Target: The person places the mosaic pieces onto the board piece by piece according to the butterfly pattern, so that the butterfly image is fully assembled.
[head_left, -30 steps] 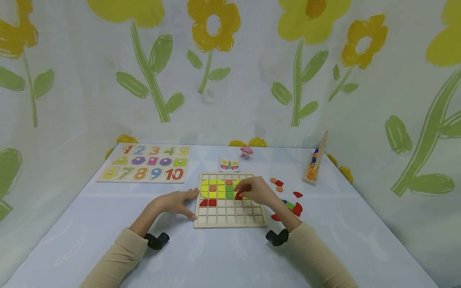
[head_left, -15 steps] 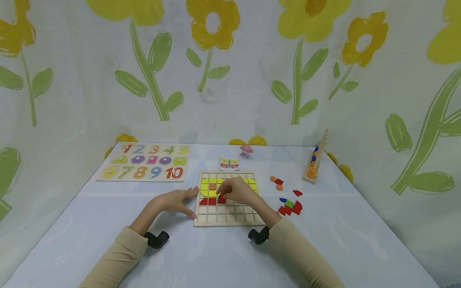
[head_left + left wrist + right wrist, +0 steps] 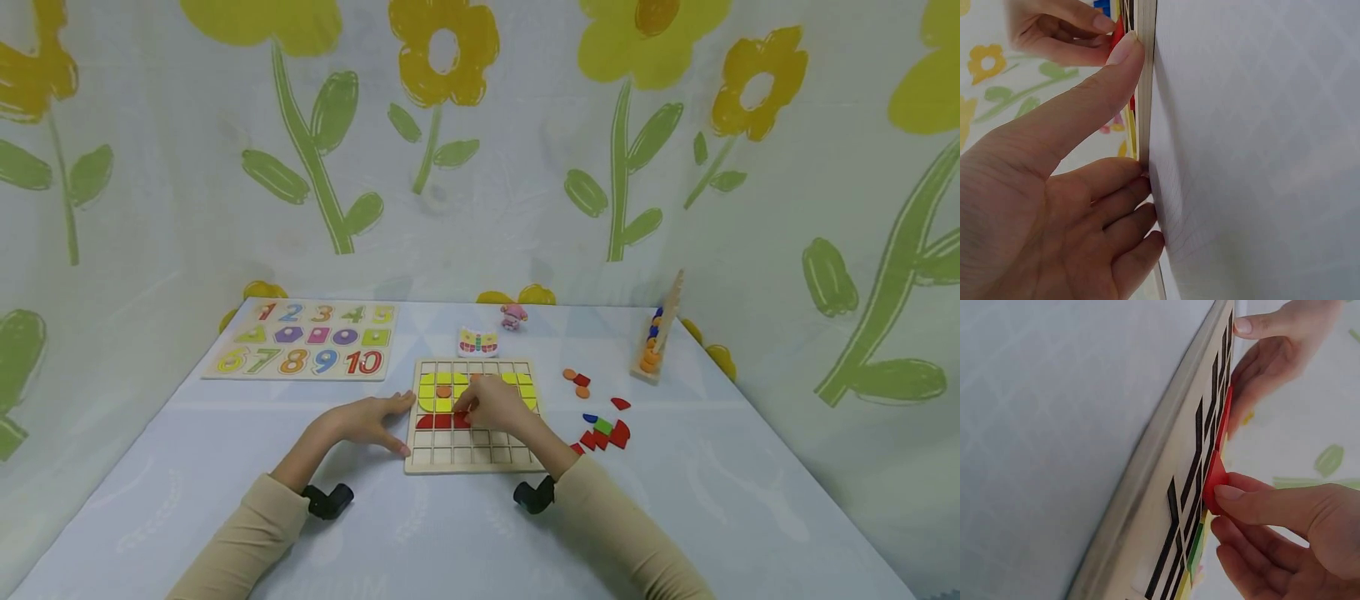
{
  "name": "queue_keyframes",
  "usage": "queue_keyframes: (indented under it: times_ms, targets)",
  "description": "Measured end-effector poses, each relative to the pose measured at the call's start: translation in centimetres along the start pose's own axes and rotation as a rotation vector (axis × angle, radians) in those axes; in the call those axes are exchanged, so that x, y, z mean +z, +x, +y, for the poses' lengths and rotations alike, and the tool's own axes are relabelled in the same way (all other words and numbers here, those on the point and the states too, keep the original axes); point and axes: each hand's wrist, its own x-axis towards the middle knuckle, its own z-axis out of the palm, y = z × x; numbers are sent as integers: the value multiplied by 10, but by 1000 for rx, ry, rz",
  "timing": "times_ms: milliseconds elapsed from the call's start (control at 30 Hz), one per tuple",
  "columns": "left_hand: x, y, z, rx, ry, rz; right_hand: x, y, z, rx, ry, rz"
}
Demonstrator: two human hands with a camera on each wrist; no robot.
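A wooden grid board (image 3: 480, 457) lies on the table, its upper rows filled with yellow tiles (image 3: 427, 405) and an orange disc (image 3: 444, 391). Below them runs a row of red tiles (image 3: 433, 422). My right hand (image 3: 495, 405) pinches a red tile (image 3: 1212, 481) between thumb and fingers, tilted against the board beside that row; a green tile (image 3: 1195, 547) shows near it in the right wrist view. My left hand (image 3: 369, 421) touches the board's left edge, thumb and fingers spread and fairly straight, as the left wrist view also shows.
Loose red, green, blue and orange pieces (image 3: 602, 427) lie right of the board. Behind it are a butterfly card (image 3: 477, 342) and a pink figurine (image 3: 513, 317). A number puzzle (image 3: 300, 337) lies at the back left, a bead toy (image 3: 652, 354) at the right.
My right hand has carried the red tile leftward across the board to the end of the red row and lowered it there. My left hand has stayed at the board's edge.
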Motion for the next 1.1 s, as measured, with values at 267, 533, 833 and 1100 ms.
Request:
queue_keyframes:
  times_ms: [267,533,833,1100]
  targets:
    - [0,-1,2,-15,7,-8,1,-4,-1,15,24,-18]
    - [0,-1,2,-10,7,-3,-5,-16,4,43,16,3]
    - [1,-1,5,-16,8,-5,-21,-55,35,29,16,76]
    - [1,-2,5,-16,-2,-1,-48,-92,74,59,-14,146]
